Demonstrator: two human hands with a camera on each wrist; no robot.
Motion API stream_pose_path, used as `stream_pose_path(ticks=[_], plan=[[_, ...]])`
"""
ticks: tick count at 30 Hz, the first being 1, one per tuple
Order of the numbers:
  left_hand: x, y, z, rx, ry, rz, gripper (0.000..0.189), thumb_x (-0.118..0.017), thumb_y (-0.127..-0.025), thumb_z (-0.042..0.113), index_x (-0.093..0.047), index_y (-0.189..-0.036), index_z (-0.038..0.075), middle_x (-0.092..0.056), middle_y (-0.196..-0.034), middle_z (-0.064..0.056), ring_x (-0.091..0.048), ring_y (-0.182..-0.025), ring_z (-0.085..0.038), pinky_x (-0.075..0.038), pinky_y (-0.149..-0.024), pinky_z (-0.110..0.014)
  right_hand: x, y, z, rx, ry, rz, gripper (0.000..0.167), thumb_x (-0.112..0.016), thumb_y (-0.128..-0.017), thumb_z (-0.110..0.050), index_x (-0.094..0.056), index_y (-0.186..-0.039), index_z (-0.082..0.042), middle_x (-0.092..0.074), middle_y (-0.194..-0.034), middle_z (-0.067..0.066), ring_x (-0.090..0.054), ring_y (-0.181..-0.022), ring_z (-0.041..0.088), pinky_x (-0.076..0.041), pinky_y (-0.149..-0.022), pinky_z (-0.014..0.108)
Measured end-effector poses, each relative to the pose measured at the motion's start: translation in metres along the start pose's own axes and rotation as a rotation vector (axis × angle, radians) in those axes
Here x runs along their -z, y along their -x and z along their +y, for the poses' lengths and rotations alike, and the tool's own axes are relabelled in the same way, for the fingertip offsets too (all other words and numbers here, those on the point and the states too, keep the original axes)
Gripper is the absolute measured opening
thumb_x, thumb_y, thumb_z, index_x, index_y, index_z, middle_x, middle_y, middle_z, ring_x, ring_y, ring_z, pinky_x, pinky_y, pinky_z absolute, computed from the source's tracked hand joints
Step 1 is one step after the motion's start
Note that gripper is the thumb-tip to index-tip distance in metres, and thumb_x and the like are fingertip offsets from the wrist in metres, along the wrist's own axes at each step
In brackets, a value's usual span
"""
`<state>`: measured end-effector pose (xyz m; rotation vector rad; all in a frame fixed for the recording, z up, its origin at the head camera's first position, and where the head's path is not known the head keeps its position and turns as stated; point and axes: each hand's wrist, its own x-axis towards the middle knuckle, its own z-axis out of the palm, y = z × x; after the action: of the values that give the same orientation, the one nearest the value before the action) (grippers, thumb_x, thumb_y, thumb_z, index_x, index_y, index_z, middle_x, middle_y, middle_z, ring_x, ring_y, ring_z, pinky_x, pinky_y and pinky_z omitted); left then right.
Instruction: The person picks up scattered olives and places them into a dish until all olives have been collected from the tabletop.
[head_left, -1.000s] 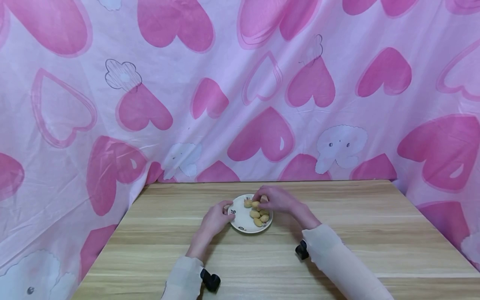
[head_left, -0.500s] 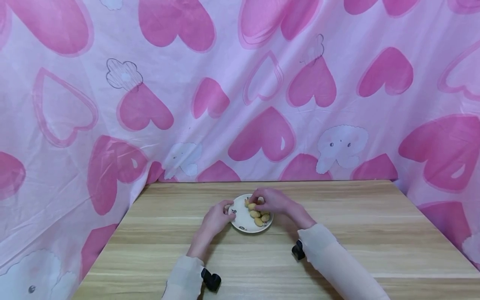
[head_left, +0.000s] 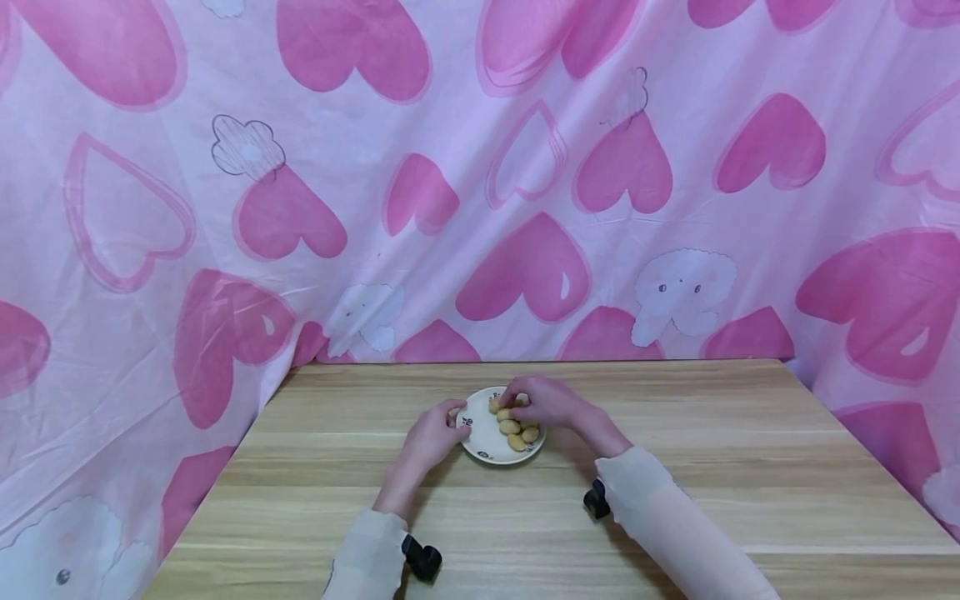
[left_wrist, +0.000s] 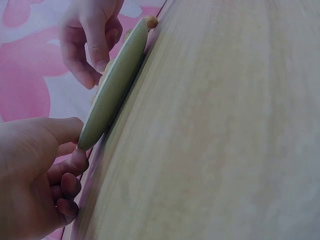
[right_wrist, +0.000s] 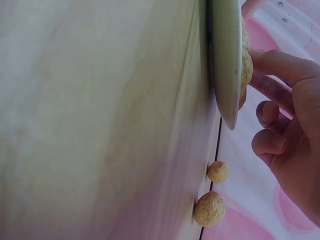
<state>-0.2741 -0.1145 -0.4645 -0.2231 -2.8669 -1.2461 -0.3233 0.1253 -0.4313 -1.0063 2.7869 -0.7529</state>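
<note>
A small white plate (head_left: pixel 482 435) with dark printed marks on its rim lies on the table. On its right half sit several tan, wrinkled, roundish pieces that look like walnuts (head_left: pixel 510 427). My left hand (head_left: pixel 427 437) pinches the plate's left rim between thumb and fingers. Over the far right of the plate, my right hand (head_left: pixel 551 402) holds one walnut (head_left: pixel 503 413) among the others with thumb and forefinger; its contact is partly hidden. In the right wrist view, two loose walnuts (right_wrist: pixel 210 209) rest on the table beyond the plate; my right hand covers that spot in the head view.
The wooden table (head_left: pixel 525 533) spreads out around the plate. Behind and beside it hangs a pink cloth (head_left: pixel 420 275) with a heart pattern. Each forearm carries a small black camera (head_left: pixel 423 562) near the cuff.
My right hand has shifted slightly left over the plate, bringing its walnut closer to the pile. Since half a second ago it has barely moved. The left hand keeps its place.
</note>
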Motion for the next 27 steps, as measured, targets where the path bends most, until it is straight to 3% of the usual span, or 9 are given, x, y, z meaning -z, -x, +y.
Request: stream_pose_path(ticks=[14, 27], plan=[[-0.001, -0.001, 0.0, 0.007, -0.005, -0.003, 0.053, -0.073, -0.084, 0.02, -0.06, -0.135, 0.009, -0.057, -0.076, 0.002, -0.05, -0.066, -0.013, -0.039, -0.061, -0.029, 0.014, 0.012, 0.009, 0.027, 0.008, 0.058, 0.014, -0.067, -0.093, -0.017, -0.074, -0.106, -0.017, -0.07, -0.107, -0.004, -0.064, -0.105, 0.014, -0.051, -0.092, 0.038], [-0.001, 0.0, 0.0, 0.013, -0.01, -0.005, 0.053, -0.072, -0.084, 0.02, -0.06, -0.134, 0.009, -0.057, -0.077, 0.001, -0.05, -0.067, -0.013, -0.039, -0.063, -0.029, 0.022, 0.024, 0.029, -0.081, -0.062, 0.099, 0.016, -0.067, -0.093, -0.015, -0.073, -0.107, -0.015, -0.07, -0.108, -0.002, -0.063, -0.101, 0.022, -0.051, -0.087, 0.039]])
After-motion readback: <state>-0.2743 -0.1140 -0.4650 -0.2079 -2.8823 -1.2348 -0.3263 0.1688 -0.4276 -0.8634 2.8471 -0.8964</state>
